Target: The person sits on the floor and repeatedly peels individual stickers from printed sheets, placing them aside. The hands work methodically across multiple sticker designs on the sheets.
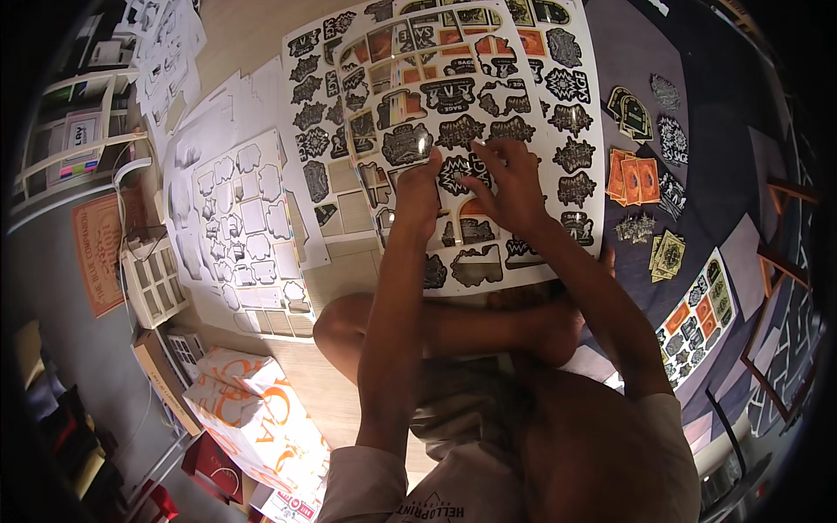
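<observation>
Your left hand (417,193) presses flat on the sticker sheet (453,139) lying on the floor before your crossed legs, while your right hand (507,181) pinches at a black sticker (455,173) near the sheet's middle. Emptied backing sheets (248,231) lie to your left, loose peeled stickers (641,174) to your right, and an orange-and-white box (253,414) sits by your left knee.

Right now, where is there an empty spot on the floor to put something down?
Bare wood shows at the top, between the white paper scraps and the sticker sheet. A smaller bare patch lies between the knee and the orange-and-white box. It is crowded under both hands and among the loose stickers on the right.
</observation>
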`<state>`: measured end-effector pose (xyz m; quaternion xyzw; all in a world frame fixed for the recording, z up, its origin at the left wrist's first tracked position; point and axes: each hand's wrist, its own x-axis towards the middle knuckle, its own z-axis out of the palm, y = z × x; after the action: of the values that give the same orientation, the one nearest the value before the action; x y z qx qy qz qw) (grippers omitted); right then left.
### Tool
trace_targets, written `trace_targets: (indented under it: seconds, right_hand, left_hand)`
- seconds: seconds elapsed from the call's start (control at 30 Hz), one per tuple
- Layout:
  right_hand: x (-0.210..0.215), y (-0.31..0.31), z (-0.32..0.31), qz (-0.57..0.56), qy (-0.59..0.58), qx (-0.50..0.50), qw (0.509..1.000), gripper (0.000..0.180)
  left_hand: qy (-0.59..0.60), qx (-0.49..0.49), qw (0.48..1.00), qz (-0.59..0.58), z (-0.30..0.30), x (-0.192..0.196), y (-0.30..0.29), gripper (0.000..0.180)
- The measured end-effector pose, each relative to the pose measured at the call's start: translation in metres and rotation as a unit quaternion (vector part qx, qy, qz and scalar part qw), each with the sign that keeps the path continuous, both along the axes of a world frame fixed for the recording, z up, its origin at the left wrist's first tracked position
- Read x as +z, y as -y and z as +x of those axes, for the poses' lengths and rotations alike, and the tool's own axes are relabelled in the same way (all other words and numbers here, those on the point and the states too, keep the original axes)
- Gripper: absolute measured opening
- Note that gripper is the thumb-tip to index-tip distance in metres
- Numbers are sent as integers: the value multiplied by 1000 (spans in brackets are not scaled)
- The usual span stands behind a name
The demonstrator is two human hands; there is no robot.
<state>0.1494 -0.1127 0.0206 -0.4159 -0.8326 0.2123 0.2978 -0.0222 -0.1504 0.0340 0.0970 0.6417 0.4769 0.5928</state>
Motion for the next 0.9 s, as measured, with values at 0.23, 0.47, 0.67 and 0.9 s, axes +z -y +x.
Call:
trace_targets:
  seconds: [0.23, 0.47, 0.67, 0.9]
  right_hand:
    - [-9, -3, 5, 19, 25, 14, 999, 56]
    - [-6, -2, 5, 11, 21, 14, 1000, 56]
    - [1, -6, 8, -8, -3, 58, 998, 57]
    - [4, -4, 23, -61, -10, 75, 995, 58]
  left_hand:
    - [77, 39, 996, -6, -2, -3, -2, 24]
    - [37, 57, 998, -10, 12, 18, -4, 25]
    - [-29, -62, 998, -15, 2, 26, 6, 24]
    - [-87, -66, 992, 70, 9, 1, 9, 22]
